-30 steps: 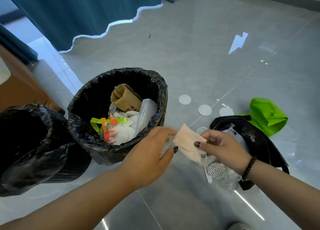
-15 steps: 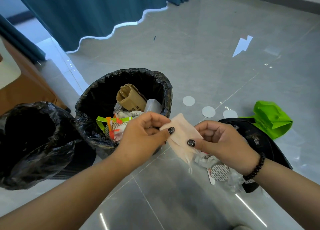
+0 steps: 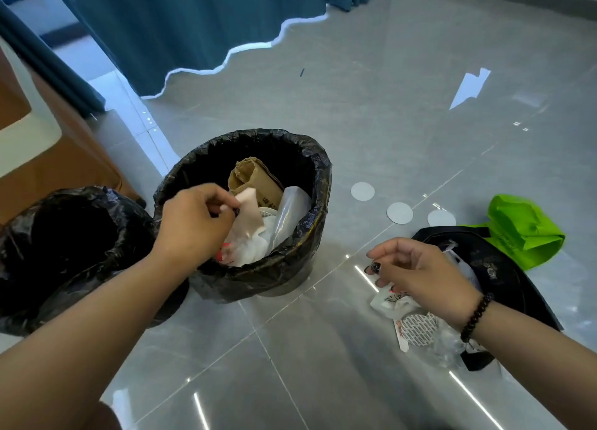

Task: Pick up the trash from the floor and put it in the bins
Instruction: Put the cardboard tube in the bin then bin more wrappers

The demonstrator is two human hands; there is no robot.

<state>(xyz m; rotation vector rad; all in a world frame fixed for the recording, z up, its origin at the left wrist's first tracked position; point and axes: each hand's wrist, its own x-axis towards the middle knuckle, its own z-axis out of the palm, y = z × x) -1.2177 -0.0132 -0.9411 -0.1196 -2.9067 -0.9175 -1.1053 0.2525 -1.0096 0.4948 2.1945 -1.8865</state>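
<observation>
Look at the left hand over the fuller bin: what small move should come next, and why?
Probably loosen the grip and let go. The left hand pinches the pale tissue directly over the open bin, above the trash already inside, so it should drop in. The right hand holds nothing.

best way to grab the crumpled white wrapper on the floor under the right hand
Pinch a raised fold of the white wrapper from above, on its left edge. It lies crumpled on the tile, so folds stand up, and that side is free; the right hand hovers just over it, and other litter crowds its right.
</observation>
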